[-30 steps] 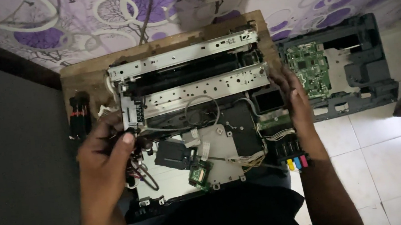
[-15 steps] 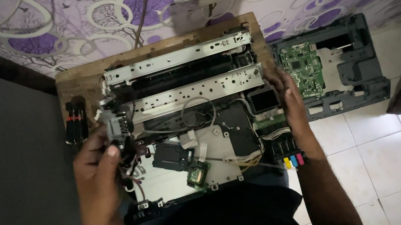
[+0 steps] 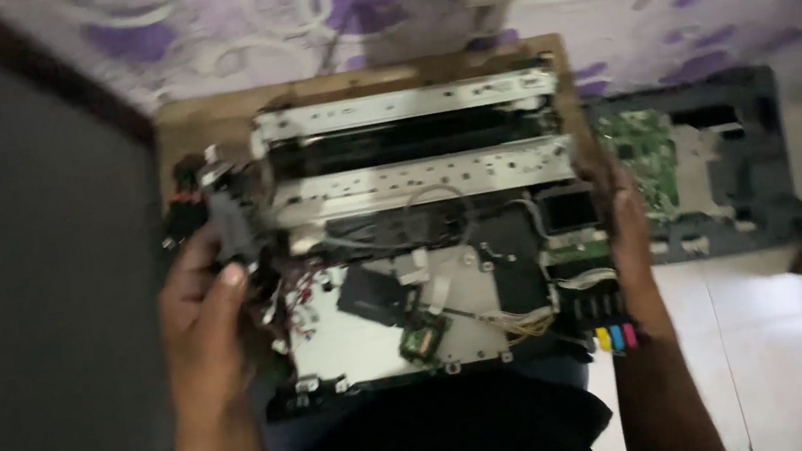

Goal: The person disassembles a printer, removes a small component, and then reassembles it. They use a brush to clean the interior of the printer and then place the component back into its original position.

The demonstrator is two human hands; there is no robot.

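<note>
Printer (image 3: 423,243), casing off, sits on a wooden board (image 3: 207,117) in front of me, frame blurred. All positions relative to printer. Black cover (image 3: 747,166) with green circuit board (image 3: 644,152): on the floor just right of it. My left hand (image 3: 200,319): at its left end, fingers curled onto the dark gear block (image 3: 230,230) there; how firm, cannot tell. My right hand (image 3: 617,221): flat against its right side, fingers clasping the edge. Ink tanks (image 3: 614,332): front right corner, by my right wrist.
</note>
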